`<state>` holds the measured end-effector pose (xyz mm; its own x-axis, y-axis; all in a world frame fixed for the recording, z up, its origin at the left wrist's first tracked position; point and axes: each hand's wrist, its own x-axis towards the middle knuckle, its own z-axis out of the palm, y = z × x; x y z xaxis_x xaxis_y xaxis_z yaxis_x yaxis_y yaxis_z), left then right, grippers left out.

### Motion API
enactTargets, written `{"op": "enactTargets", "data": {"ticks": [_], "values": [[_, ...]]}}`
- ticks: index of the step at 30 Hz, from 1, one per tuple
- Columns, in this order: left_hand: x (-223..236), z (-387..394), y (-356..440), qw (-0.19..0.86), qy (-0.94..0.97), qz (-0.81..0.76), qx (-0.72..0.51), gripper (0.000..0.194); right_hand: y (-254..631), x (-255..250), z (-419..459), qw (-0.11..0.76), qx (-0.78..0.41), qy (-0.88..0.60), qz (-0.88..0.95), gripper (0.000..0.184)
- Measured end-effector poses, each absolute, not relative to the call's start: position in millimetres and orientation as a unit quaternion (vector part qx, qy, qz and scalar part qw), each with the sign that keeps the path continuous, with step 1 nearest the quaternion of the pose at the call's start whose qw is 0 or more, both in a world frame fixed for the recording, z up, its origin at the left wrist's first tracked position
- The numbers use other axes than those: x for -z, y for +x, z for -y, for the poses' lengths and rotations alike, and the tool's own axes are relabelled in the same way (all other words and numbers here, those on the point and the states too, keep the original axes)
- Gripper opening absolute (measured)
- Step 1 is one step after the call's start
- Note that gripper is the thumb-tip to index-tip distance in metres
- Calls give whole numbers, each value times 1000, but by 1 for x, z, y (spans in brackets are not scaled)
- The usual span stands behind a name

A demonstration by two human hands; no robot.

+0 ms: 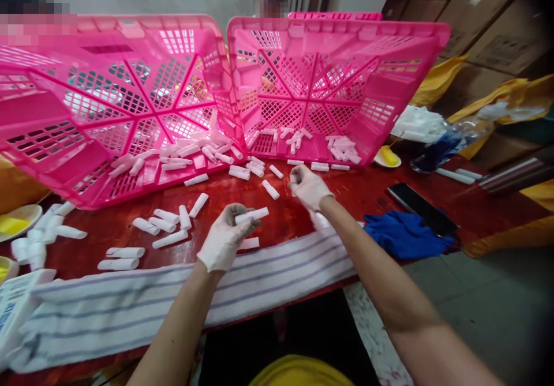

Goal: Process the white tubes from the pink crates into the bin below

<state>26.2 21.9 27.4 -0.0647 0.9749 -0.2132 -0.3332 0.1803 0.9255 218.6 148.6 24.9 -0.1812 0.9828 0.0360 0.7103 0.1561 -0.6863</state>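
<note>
Both of my hands wear pale, thin gloves with greyish fingertips. My left hand [227, 233] is closed around a short white tube [258, 214], whose end sticks out to the right, above the table's front half. Another white tube [250, 243] lies just below it on the table. Farther forward and to the right, my right hand [309, 187] has its fingers curled together; whatever they may hold is hidden. A loose white tube [270, 189] lies to its left, and a pair of tubes [319, 167] lies just beyond it.
Two pink plastic baskets [309, 98] lie on their sides at the back, with many tubes inside. Loose tubes [162, 224] are scattered at left. A striped towel [277, 268] runs along the front edge. A blue cloth [402, 235] and a phone [422, 208] lie at right.
</note>
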Motion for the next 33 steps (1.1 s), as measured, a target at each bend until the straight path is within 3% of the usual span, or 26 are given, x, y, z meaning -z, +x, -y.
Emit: {"op": "enactTargets", "data": {"ticks": [4,9,12,16,22,25,27,31,33], "values": [[-31,-12,57,637,277,-448,-563,43,212,-33,-87,540,-499,-440,514,28],[-31,2,79,582,399,-485,-516,31,206,-44,-57,636,-495,-373,461,28],[-32,8,82,619,408,-458,-491,30,209,-50,-54,630,-498,-356,478,25],[-33,14,85,691,372,-396,-477,34,212,-53,-50,551,-586,-366,468,30],[-24,18,87,378,497,-608,-490,35,212,-49,-48,499,-541,-423,528,32],[-25,18,87,310,526,-610,-505,33,211,-49,-46,497,-543,-434,520,29],[-30,18,86,396,490,-574,-523,31,212,-50,-45,506,-526,-416,543,27],[-41,16,75,726,330,-372,-474,32,221,-54,-44,512,-504,-340,607,24],[-42,15,69,830,227,-283,-424,33,227,-55,-41,501,-501,-336,620,24]]}}
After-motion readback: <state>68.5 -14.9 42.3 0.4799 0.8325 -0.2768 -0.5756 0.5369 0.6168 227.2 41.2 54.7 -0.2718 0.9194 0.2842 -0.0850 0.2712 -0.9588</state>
